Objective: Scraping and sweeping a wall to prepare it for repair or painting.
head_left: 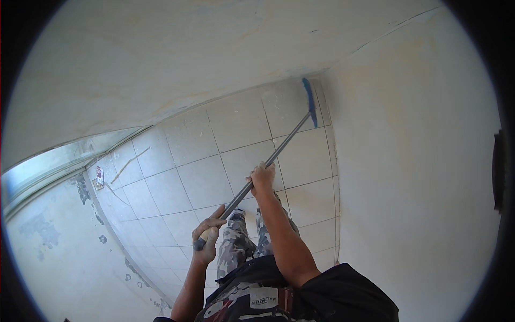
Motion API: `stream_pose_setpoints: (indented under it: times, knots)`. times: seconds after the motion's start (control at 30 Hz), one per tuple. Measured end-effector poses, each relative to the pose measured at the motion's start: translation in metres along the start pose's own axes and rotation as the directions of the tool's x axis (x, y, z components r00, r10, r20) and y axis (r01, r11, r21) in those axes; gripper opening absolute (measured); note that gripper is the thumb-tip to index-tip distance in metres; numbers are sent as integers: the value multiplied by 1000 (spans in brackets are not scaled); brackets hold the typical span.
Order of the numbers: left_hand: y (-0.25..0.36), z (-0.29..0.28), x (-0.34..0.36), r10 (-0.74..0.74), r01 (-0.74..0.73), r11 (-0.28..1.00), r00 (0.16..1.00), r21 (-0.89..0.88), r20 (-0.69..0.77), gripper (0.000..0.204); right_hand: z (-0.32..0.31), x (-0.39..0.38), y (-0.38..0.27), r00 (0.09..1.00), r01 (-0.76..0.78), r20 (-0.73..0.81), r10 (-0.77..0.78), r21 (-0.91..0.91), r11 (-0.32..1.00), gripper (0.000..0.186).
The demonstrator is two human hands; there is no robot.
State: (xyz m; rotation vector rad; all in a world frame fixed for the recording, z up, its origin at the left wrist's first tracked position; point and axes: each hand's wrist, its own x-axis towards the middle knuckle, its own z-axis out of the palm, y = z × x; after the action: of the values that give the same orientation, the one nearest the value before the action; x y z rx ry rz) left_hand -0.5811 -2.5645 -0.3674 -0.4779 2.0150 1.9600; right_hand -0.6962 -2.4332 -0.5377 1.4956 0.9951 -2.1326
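Observation:
A grey pole runs diagonally up to a blue broom-like head, which lies on the tiled floor in the far right corner, beside the wall. My right hand is closed around the middle of the pole. Lower down, my left hand holds the pole near its light, dark-capped end, with some fingers lying along it. My legs in camouflage trousers show below the pole.
A pale wall rises on the right and another ahead. At left are a window ledge, a flaking wall, a thin strip on the tiles and a small red-and-white object. A dark object is at far right.

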Motion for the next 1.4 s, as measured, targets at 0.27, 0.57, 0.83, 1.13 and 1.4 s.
stream_pose_setpoints:
  times: [0.27, 0.57, 0.83, 1.13, 1.4]
  knots:
    - [-53, 55, 96, -209, 167, 882, 977, -441, -47, 27, 5, 34, 1, 992, 40, -100, -71, -282, 958, 12]
    - [-5, 12, -5, 100, -101, 991, 995, 85, 17, 33, -15, -3, -8, 994, 76, -57, -94, -254, 964, 22]
    - [-74, 58, 74, -309, 209, 778, 948, -592, -71, 26, -12, 132, -25, 965, -90, -238, -113, -702, 707, 27]
    - [-24, -38, -50, -257, 136, 955, 819, -262, -513, 22, 66, 41, 170, 942, -254, -120, 312, -864, 435, 14]
    - [23, -86, -137, -23, 58, 996, 901, 67, -432, 34, 64, -110, 160, 913, -289, 146, 381, -427, 857, 39]
